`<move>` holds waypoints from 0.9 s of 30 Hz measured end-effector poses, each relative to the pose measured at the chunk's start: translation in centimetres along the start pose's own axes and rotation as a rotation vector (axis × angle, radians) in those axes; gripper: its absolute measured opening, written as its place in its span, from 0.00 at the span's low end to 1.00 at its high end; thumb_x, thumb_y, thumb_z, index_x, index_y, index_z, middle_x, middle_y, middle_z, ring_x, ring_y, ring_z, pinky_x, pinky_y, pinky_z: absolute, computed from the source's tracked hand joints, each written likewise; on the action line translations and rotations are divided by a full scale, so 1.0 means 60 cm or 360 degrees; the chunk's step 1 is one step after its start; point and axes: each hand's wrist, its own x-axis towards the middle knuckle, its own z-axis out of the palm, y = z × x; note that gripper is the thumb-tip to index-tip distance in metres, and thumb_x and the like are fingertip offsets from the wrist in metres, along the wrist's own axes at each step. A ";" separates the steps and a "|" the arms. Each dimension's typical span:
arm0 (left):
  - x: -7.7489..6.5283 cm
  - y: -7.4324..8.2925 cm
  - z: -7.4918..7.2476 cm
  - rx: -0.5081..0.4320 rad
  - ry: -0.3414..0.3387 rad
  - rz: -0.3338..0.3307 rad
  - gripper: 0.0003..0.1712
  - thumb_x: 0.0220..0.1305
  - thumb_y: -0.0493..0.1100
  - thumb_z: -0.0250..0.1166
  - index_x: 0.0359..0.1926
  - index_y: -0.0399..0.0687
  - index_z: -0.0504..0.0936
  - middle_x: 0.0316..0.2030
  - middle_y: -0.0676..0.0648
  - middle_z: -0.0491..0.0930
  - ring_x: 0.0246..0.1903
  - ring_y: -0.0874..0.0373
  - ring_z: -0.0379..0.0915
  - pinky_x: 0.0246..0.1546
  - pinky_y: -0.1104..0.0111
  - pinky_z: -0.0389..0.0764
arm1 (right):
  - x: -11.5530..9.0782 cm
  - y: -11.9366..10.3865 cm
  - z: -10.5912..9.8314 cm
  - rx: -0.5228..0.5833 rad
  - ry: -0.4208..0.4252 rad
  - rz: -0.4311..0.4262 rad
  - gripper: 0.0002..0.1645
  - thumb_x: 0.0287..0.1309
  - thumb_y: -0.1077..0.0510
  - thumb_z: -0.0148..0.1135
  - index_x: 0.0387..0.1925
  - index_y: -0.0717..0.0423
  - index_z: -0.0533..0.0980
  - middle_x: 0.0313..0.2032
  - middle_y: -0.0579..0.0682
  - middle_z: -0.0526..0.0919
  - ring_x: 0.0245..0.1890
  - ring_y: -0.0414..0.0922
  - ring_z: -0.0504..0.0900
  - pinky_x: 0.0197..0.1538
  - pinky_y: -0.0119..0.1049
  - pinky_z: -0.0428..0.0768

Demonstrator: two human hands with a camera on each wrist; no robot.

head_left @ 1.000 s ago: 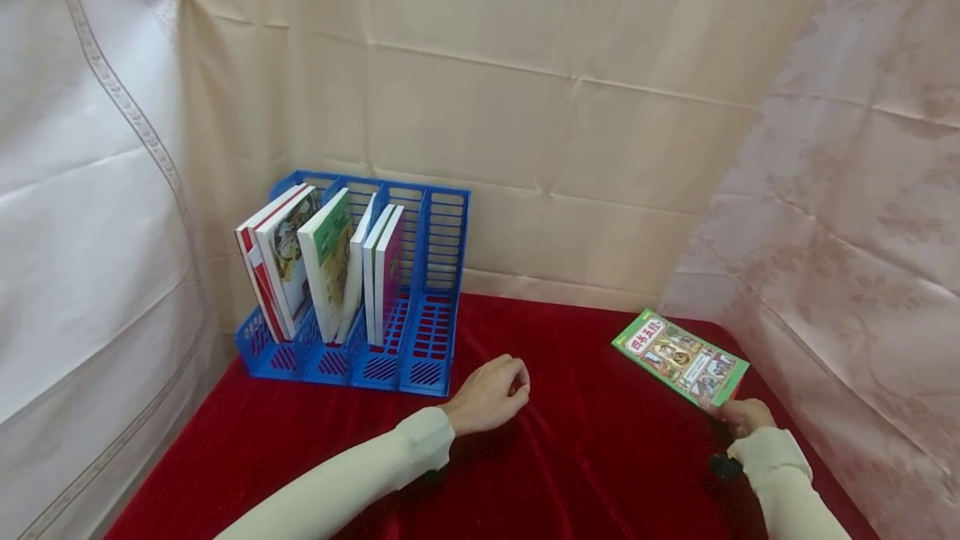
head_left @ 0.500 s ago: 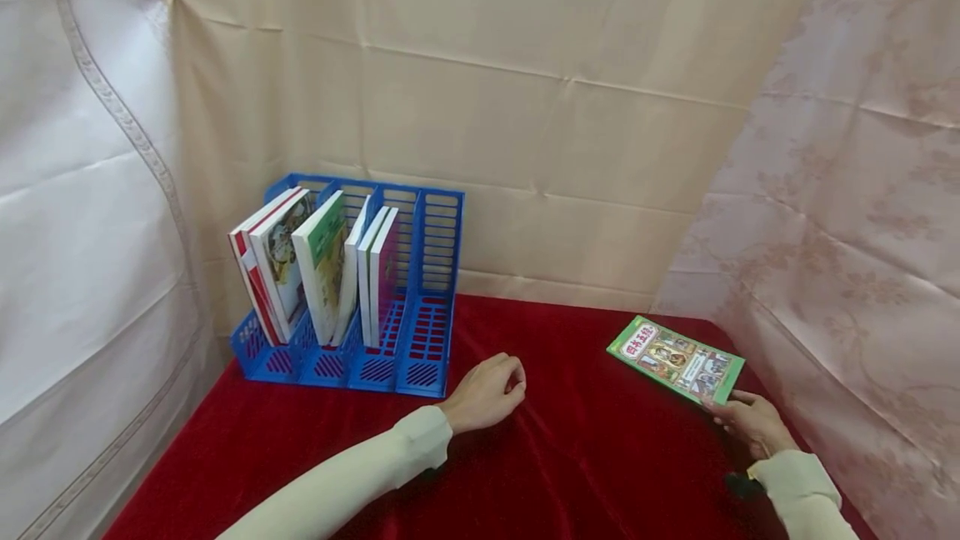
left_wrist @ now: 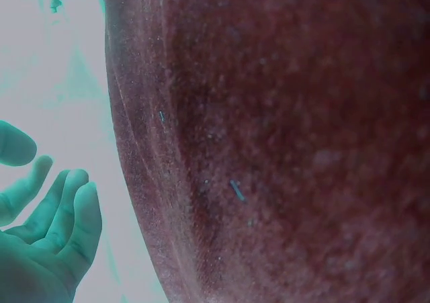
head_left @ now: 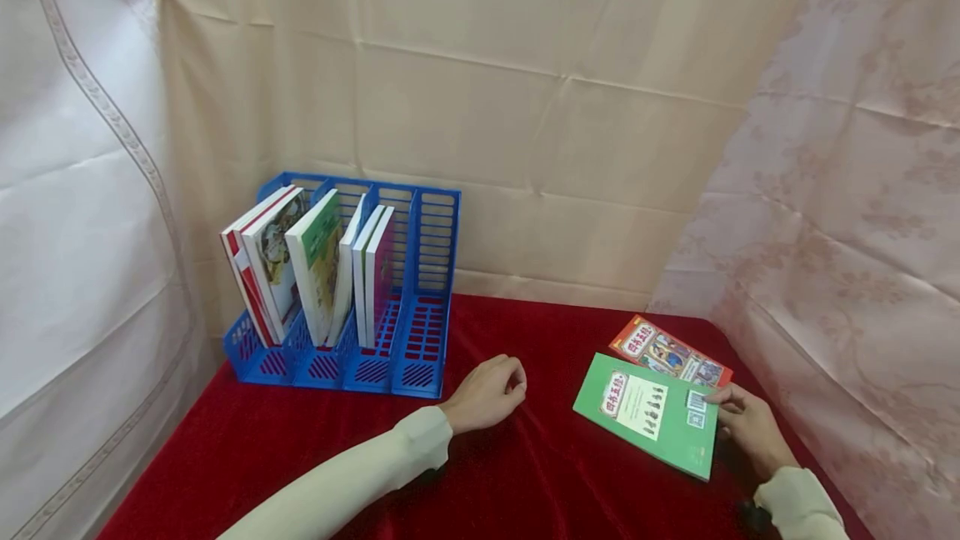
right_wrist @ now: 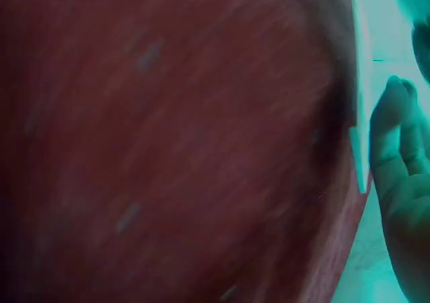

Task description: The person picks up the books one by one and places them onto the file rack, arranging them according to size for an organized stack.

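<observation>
At the right of the head view, my right hand (head_left: 753,432) grips the right end of a green book (head_left: 641,413), whose back cover with white label and barcode faces up. Behind it, a red book (head_left: 675,357) with a similar illustrated cover lies on the table, partly covered. In the right wrist view, the fingers (right_wrist: 388,132) lie along the pale edge of the book (right_wrist: 363,115). My left hand (head_left: 486,394) rests on the cloth near mid-table, fingers loosely curled around nothing. Its spread fingers also show in the left wrist view.
A blue file rack (head_left: 426,348) stands at the left with several upright books (head_left: 318,265) in its left three compartments. Red velvet cloth (head_left: 540,473) covers the table. Curtains hang behind (head_left: 555,132) and on both sides.
The green book has been turned from its front cover to its back and brought nearer and leftward, uncovering the red book. The left hand stays in place; the view has shifted slightly.
</observation>
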 end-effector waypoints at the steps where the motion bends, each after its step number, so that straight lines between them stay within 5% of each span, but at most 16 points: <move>1: 0.001 0.001 0.000 -0.0001 -0.0004 -0.0002 0.05 0.69 0.40 0.63 0.36 0.57 0.78 0.32 0.59 0.73 0.29 0.67 0.69 0.31 0.72 0.73 | -0.001 0.001 0.000 -0.0029 0.0009 0.0016 0.03 0.68 0.67 0.62 0.42 0.62 0.79 0.33 0.47 0.86 0.26 0.42 0.81 0.28 0.37 0.80; 7: 0.002 0.001 -0.001 -0.0018 -0.0015 -0.0012 0.06 0.69 0.40 0.63 0.36 0.57 0.78 0.32 0.59 0.73 0.30 0.66 0.70 0.31 0.72 0.74 | -0.008 0.005 -0.009 -0.0096 -0.0043 0.0201 0.14 0.72 0.64 0.54 0.51 0.71 0.80 0.33 0.51 0.84 0.29 0.46 0.82 0.32 0.40 0.83; 13: 0.002 -0.002 0.001 -0.0025 0.0002 0.0005 0.06 0.68 0.38 0.63 0.35 0.55 0.78 0.31 0.59 0.73 0.30 0.67 0.69 0.32 0.72 0.74 | 0.004 -0.005 -0.011 -0.0099 -0.0312 0.0361 0.36 0.73 0.45 0.60 0.64 0.74 0.70 0.36 0.51 0.85 0.31 0.45 0.80 0.34 0.40 0.82; 19: 0.004 -0.002 0.003 -0.0072 0.0009 0.0020 0.06 0.67 0.38 0.64 0.35 0.55 0.79 0.31 0.59 0.74 0.30 0.67 0.70 0.32 0.72 0.74 | 0.010 -0.016 -0.016 -0.0011 -0.0883 0.0207 0.24 0.77 0.55 0.54 0.56 0.76 0.75 0.35 0.53 0.87 0.20 0.40 0.70 0.26 0.33 0.71; 27: 0.007 -0.004 0.005 -0.0108 0.0001 0.0009 0.07 0.69 0.37 0.64 0.35 0.54 0.79 0.31 0.59 0.75 0.31 0.67 0.71 0.34 0.72 0.75 | 0.005 -0.032 -0.014 0.0371 -0.1366 0.0311 0.18 0.81 0.58 0.45 0.56 0.59 0.78 0.47 0.58 0.88 0.24 0.35 0.77 0.25 0.27 0.68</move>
